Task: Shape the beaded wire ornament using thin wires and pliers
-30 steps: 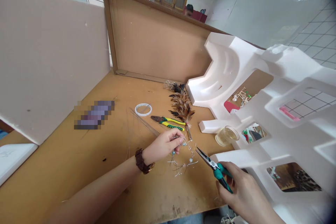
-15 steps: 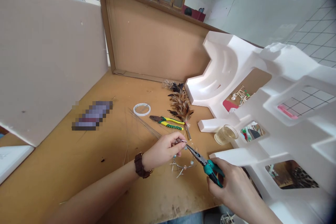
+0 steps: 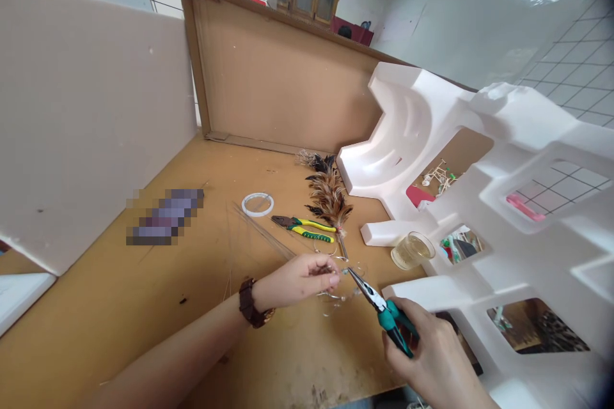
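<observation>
My left hand, with a brown watch on the wrist, is closed in a pinch on a beaded wire ring. The ring is thin silvery wire with pale blue beads, and part of it is hidden by the fingers. My right hand is wrapped round the teal and black handles of needle-nose pliers. Their tips are close to the left fingertips, beside a small bluish bead; whether they grip the wire I cannot tell.
Yellow-green pliers, a white ring, a feather duster and loose wires lie beyond my hands. A glass cup stands by white foam packing on the right. A cardboard wall stands behind; a blurred-out item lies left.
The beaded wire ring has turned in my left hand, which has shifted slightly left and down. The needle-nose pliers have drawn a little right and away from the left fingers.
</observation>
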A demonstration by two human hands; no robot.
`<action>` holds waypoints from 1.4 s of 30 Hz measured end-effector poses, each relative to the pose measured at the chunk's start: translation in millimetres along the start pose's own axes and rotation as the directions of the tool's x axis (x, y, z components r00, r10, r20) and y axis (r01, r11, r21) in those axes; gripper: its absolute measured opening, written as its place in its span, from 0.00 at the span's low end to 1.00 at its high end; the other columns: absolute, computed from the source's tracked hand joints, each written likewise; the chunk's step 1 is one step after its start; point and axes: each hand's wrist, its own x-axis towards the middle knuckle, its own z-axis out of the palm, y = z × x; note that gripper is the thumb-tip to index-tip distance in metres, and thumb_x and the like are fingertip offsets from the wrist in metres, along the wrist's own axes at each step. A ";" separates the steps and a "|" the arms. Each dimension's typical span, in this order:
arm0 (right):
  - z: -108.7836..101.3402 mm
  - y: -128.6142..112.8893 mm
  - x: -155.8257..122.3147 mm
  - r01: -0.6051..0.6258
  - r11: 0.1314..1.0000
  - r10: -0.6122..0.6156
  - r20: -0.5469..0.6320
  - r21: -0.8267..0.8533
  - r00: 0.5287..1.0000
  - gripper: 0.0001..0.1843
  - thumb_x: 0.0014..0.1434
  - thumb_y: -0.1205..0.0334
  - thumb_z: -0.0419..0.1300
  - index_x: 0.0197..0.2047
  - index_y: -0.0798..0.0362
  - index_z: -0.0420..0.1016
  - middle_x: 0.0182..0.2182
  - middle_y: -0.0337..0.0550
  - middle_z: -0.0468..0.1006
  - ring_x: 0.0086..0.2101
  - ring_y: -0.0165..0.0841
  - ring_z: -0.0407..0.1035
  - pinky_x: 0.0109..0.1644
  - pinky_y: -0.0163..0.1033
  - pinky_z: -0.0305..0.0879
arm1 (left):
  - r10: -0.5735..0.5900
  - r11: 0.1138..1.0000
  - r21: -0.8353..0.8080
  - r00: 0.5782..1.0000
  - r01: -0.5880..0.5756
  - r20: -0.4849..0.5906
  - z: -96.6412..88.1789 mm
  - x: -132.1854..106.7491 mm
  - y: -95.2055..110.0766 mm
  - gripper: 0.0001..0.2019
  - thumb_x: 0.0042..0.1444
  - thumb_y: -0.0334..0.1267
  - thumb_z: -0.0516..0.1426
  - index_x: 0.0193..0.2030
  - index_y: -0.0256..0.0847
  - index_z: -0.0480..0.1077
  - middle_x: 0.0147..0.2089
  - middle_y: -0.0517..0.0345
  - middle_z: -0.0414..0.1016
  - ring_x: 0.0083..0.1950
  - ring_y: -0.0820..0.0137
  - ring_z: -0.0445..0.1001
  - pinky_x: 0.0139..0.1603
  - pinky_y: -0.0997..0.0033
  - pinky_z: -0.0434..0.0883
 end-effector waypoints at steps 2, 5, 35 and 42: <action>1.2 0.6 -0.5 0.013 1.000 -0.014 -0.026 -0.019 1.000 0.16 0.48 0.63 0.52 0.43 0.51 0.65 0.23 0.35 0.73 0.21 0.30 0.68 0.25 0.32 0.60 | 0.019 0.999 0.049 1.000 -0.019 0.005 0.9 -0.4 0.3 0.13 0.57 0.44 0.51 0.34 0.35 0.67 0.33 0.57 0.69 0.34 0.73 0.66 0.38 0.73 0.64; 4.1 2.8 -0.8 0.084 0.993 -0.090 -0.071 -0.085 0.993 0.17 0.48 0.64 0.51 0.44 0.52 0.64 0.25 0.36 0.73 0.20 0.29 0.68 0.24 0.32 0.61 | 0.041 0.995 0.093 0.999 -0.038 -0.033 1.2 0.0 -0.2 0.15 0.59 0.45 0.48 0.32 0.35 0.67 0.32 0.56 0.69 0.34 0.73 0.65 0.37 0.74 0.63; 21.7 23.0 0.2 0.257 0.803 -0.489 -0.348 -0.538 0.800 0.17 0.53 0.62 0.53 0.46 0.56 0.70 0.32 0.43 0.74 0.31 0.32 0.67 0.36 0.36 0.58 | -0.018 0.979 0.202 0.997 0.031 -0.070 7.0 1.4 -5.1 0.18 0.61 0.46 0.42 0.28 0.37 0.62 0.27 0.59 0.67 0.32 0.73 0.65 0.38 0.74 0.63; 19.2 18.7 1.1 0.268 0.798 -0.479 -0.298 -0.540 0.826 0.19 0.52 0.61 0.53 0.47 0.58 0.69 0.36 0.47 0.73 0.34 0.35 0.66 0.37 0.39 0.60 | 0.037 0.948 0.318 0.989 0.011 -0.146 13.1 -0.8 -9.7 0.16 0.62 0.43 0.40 0.28 0.39 0.59 0.27 0.62 0.64 0.30 0.75 0.62 0.33 0.75 0.60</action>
